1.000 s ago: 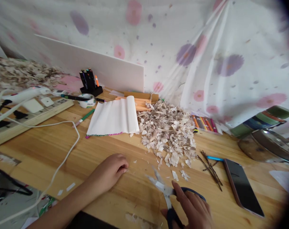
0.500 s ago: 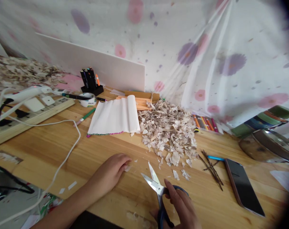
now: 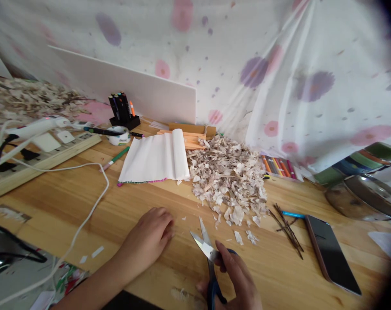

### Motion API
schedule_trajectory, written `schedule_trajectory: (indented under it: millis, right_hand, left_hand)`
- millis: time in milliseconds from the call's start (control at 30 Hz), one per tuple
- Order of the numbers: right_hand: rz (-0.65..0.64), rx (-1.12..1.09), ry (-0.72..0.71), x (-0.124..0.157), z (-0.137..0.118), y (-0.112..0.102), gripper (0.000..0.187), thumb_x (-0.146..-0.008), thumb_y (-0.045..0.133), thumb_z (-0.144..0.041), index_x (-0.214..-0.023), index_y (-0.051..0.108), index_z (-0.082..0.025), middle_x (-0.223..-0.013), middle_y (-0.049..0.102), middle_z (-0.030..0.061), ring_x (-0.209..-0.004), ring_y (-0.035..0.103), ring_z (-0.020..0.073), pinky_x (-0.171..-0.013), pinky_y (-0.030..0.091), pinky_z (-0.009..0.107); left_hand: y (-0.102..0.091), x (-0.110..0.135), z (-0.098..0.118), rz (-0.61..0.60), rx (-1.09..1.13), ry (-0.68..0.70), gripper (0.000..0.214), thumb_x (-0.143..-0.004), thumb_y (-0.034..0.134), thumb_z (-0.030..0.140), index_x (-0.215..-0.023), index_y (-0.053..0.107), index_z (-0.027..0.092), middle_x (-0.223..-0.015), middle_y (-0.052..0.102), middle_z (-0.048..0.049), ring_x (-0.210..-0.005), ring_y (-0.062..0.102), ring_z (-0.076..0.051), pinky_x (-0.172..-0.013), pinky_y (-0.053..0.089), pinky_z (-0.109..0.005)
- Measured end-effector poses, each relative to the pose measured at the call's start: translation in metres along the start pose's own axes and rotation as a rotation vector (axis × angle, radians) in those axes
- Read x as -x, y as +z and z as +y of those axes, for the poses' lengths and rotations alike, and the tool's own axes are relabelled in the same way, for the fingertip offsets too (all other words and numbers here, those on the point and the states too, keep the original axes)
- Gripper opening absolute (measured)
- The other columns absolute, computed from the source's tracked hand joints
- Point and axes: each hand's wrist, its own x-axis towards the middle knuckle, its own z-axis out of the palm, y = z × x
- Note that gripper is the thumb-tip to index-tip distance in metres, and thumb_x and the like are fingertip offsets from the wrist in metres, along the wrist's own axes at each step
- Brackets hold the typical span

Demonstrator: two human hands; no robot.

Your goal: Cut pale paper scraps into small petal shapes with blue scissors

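Note:
My left hand [image 3: 153,234] rests on the wooden table with its fingers curled in and closed. Whatever lies between those fingertips is hidden from me. In my right hand [image 3: 238,280] is a pair of scissors [image 3: 210,254] with dark blue handles, and this hand is shut on it. The scissors' blades are slightly apart and point away from me, close to my left fingers. Beyond the blades lies a heap of pale, dry, papery flakes [image 3: 229,176], with a few loose flakes [image 3: 238,237] scattered on its near side.
White crepe-like paper [image 3: 153,157], partly rolled, lies left of the heap. Thin dark twigs [image 3: 288,232], a phone [image 3: 332,254] and a metal pot [image 3: 359,198] are on the right. A power strip [image 3: 47,159] and a white cable [image 3: 92,211] occupy the left.
My right hand and the scissors have shifted slightly left. My left hand's fingers have drawn in a little, and the pale flake seen at its fingertips is out of sight.

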Motion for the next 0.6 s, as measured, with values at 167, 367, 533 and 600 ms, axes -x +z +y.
schedule_trajectory:
  millis: [167, 367, 533, 600]
  right_hand:
    - [0.005, 0.054, -0.017, 0.004, 0.003, 0.0, 0.051, -0.078, 0.06, -0.037, -0.125, 0.055, -0.018, -0.084, 0.066, 0.0063, -0.072, 0.064, 0.0201, -0.064, 0.053, 0.028]
    - [0.016, 0.074, -0.029, 0.007, 0.0, 0.005, 0.047, -0.081, 0.058, -0.039, -0.123, 0.056, -0.017, -0.084, 0.067, 0.0069, -0.07, 0.065, 0.0194, -0.063, 0.053, 0.026]
    - [0.01, 0.149, -0.022, 0.01, -0.01, 0.012, 0.05, -0.081, 0.057, -0.045, -0.119, 0.059, -0.012, -0.079, 0.069, 0.0085, -0.065, 0.068, 0.02, -0.06, 0.055, 0.026]
    - [-0.019, 0.194, -0.036, 0.012, -0.014, 0.016, 0.054, -0.081, 0.055, -0.052, -0.115, 0.061, -0.01, -0.075, 0.069, 0.0097, -0.065, 0.069, 0.0223, -0.059, 0.056, 0.027]
  left_hand:
    - [0.004, 0.0, -0.001, -0.04, 0.019, 0.015, 0.013, -0.083, 0.05, 0.013, -0.075, 0.057, 0.021, -0.083, 0.06, -0.005, -0.085, 0.054, -0.024, -0.077, 0.042, -0.037]
    - [0.001, -0.001, 0.0, -0.055, 0.384, -0.109, 0.009, -0.082, 0.054, 0.023, -0.074, 0.058, 0.021, -0.077, 0.06, -0.0018, -0.076, 0.056, -0.021, -0.07, 0.043, -0.032]
    - [-0.001, 0.005, 0.009, -0.02, 0.929, -0.342, 0.022, -0.079, 0.062, 0.041, -0.077, 0.061, 0.019, -0.065, 0.058, 0.0026, -0.066, 0.055, -0.016, -0.066, 0.042, -0.028]
    - [0.001, 0.007, 0.012, 0.019, 1.074, -0.404, 0.025, -0.076, 0.066, 0.043, -0.078, 0.062, 0.018, -0.063, 0.057, 0.0034, -0.062, 0.053, -0.014, -0.064, 0.041, -0.026]
